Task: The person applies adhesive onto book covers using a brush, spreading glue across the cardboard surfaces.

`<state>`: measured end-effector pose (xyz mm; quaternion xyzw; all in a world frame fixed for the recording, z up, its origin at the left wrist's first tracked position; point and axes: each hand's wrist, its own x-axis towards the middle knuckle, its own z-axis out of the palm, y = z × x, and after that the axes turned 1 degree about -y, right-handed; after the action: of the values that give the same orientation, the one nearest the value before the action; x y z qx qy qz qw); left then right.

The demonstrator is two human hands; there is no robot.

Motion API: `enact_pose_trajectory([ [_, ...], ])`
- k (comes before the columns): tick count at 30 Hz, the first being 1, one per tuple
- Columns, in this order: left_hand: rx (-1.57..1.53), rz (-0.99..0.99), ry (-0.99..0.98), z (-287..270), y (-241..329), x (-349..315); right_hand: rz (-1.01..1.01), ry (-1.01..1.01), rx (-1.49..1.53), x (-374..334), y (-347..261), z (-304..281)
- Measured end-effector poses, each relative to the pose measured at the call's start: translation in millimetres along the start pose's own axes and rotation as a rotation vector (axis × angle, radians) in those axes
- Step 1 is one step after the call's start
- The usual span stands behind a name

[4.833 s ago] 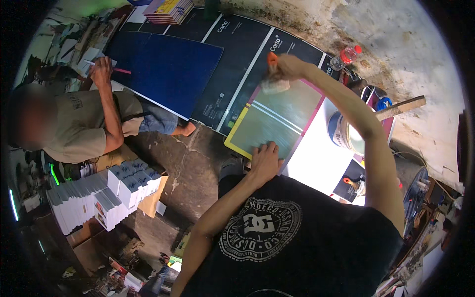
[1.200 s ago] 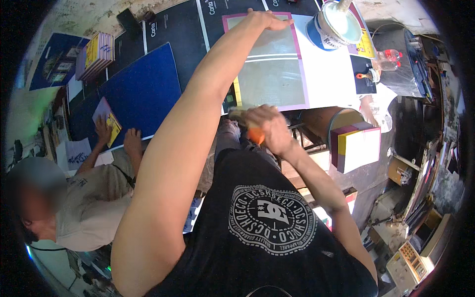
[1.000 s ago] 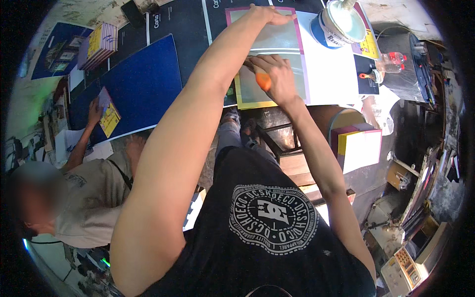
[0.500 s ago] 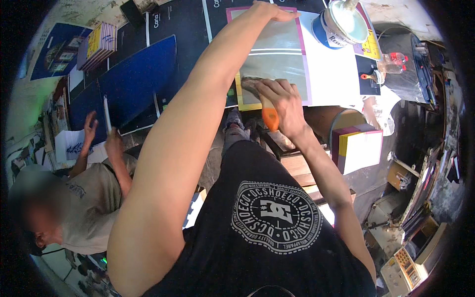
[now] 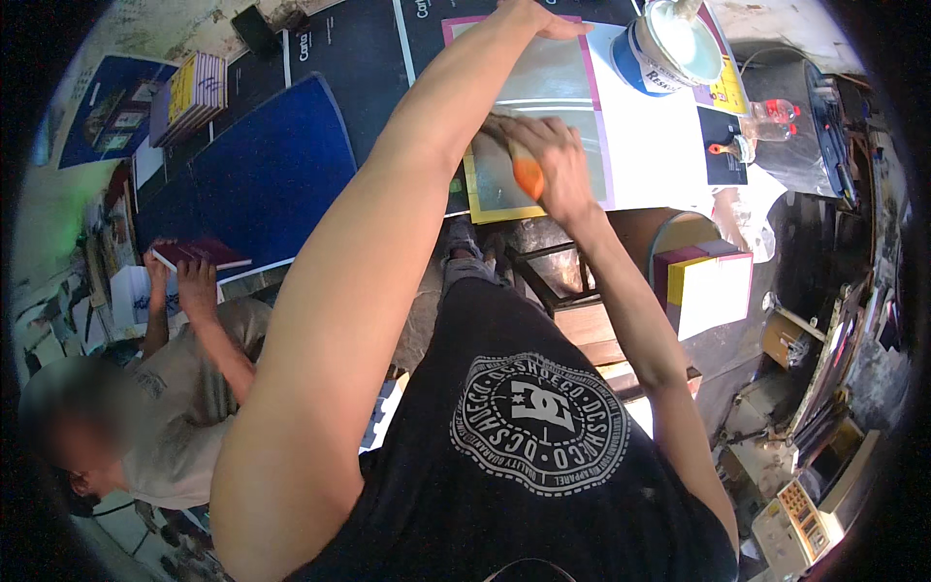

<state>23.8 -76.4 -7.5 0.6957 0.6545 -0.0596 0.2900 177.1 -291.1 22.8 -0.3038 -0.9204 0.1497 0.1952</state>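
Observation:
A grey cover sheet (image 5: 572,82) with pink and yellow borders lies before me on the table, its surface shiny as if wet. At its far edge rests my left hand (image 5: 545,21), fingers stretched out flat; part of that hand is cut off by the picture's top. My right hand (image 5: 555,155) is closed round a paintbrush with an orange handle (image 5: 528,178). The bristles touch the sheet near its left side, partly hidden behind my left forearm. To the right stands a white and blue tub (image 5: 652,60) of pale paste on white paper (image 5: 655,145).
At the left a co-worker's hands (image 5: 189,283) hold a maroon cover (image 5: 208,254) beside a dark blue sheet (image 5: 272,145). Stacked books (image 5: 189,95) sit far left. Right are plastic bottles (image 5: 773,120), another brush (image 5: 732,148) and a book stack (image 5: 713,291) below table height.
My right hand has moved the paintbrush away from me, from the sheet's near part toward its middle. My left hand stays put. The co-worker now has the maroon cover in both hands.

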Motion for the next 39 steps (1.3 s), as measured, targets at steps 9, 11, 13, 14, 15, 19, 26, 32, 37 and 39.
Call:
enact_pose_trajectory([
  [9, -0.007, 0.001, 0.013, 4.4, -10.4, -4.9, -0.063, -0.190, 0.214, -81.0, -55.9, -3.2],
  [11, -0.010, 0.007, 0.020, 4.3, -10.1, -7.6, -0.035, -0.272, 0.187, -74.8, -40.7, -17.2],
  [13, -0.007, 0.003, 0.025, 5.9, -9.6, -9.3, -0.062, -0.090, 0.120, -32.8, -10.8, -22.0],
  [14, -0.002, 0.010, 0.028, 6.2, -6.1, -7.6, -0.069, 0.040, 0.065, -13.6, 8.6, -14.2],
  [15, 0.006, 0.021, 0.027, 7.8, -1.9, -5.5, -0.054, 0.048, 0.059, -3.3, 27.3, -2.8],
  [19, 0.004, 0.021, 0.030, 15.9, -9.0, -6.9, -0.064, -0.114, -0.007, -22.9, 8.0, 31.5],
  [26, -0.017, 0.037, 0.047, 15.2, -10.1, -16.2, -0.131, -0.358, 0.098, -93.5, -33.6, -29.4],
  [32, -0.021, 0.062, 0.046, 20.4, -3.4, -19.3, -0.150, -0.117, -0.160, -9.9, 46.5, -39.2],
  [37, -0.034, 0.067, 0.073, 23.8, -7.7, -16.5, -0.151, -0.321, -0.126, -59.4, 44.7, -13.6],
  [39, -0.038, 0.071, 0.090, 21.8, -10.0, -16.5, -0.158, -0.413, -0.085, -83.9, 26.7, -29.7],
])
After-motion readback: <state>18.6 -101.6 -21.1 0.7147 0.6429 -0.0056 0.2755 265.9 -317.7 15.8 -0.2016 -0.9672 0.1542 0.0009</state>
